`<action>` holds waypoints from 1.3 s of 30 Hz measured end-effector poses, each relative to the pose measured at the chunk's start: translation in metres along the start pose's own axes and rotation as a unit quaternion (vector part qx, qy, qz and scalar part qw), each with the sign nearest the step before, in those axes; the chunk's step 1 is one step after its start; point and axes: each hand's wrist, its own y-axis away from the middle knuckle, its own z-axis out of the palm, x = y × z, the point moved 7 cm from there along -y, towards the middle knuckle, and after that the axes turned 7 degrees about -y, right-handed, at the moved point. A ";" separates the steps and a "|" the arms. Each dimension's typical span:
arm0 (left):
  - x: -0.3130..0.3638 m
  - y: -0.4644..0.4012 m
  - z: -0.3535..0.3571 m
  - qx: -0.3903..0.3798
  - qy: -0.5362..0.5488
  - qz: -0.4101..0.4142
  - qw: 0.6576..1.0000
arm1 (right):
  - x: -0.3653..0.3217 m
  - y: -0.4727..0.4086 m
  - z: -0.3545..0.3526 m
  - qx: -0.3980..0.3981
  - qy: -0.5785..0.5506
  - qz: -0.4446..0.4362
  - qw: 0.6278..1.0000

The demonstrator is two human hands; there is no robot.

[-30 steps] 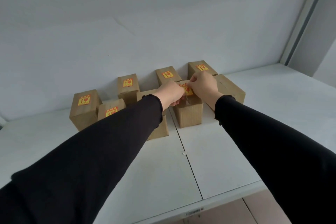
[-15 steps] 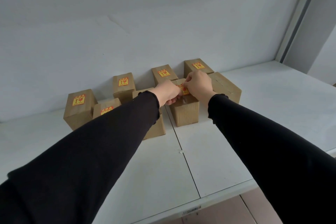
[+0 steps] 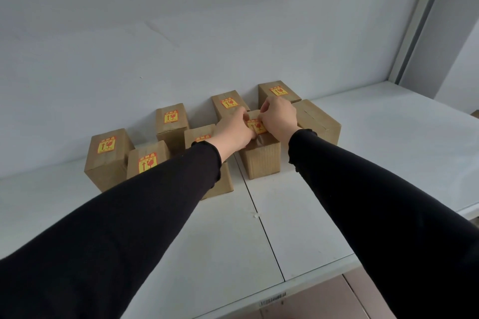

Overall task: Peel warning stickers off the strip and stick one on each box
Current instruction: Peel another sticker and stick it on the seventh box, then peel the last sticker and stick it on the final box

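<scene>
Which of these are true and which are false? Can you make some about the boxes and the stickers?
1. Both hands touch the same sticker. True.
2. The far-right box has a sticker on top. False: its top looks bare.
3. The stickers are blue. False: they are yellow with red marks.
4. The far-left box has a sticker. True.
5. The left hand and right hand are over the middle box. True.

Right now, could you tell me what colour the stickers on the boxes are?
Yellow with red symbols, clearest in the head view on the far-left box's sticker.
</scene>
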 end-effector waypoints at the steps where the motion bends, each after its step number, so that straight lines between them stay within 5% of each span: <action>1: 0.001 0.000 0.000 -0.005 -0.001 0.005 1.000 | 0.001 0.000 0.000 -0.001 -0.003 0.005 1.000; 7: -0.006 -0.005 0.002 -0.034 0.060 -0.038 0.997 | 0.002 0.000 -0.001 -0.014 -0.011 0.010 1.000; 18: -0.013 -0.002 0.002 -0.029 0.094 -0.068 0.993 | 0.007 0.020 -0.009 -0.156 -0.011 -0.002 0.988; 24: -0.009 0.007 -0.004 -0.014 0.082 -0.066 0.994 | 0.003 0.029 -0.011 -0.156 0.003 0.006 0.988; 31: -0.028 0.056 -0.069 0.091 0.026 0.020 0.995 | -0.031 0.065 -0.048 -0.040 -0.015 -0.087 0.995; 39: -0.108 0.177 -0.133 0.121 -0.082 0.059 0.987 | -0.135 0.167 -0.016 -0.068 0.018 -0.256 0.964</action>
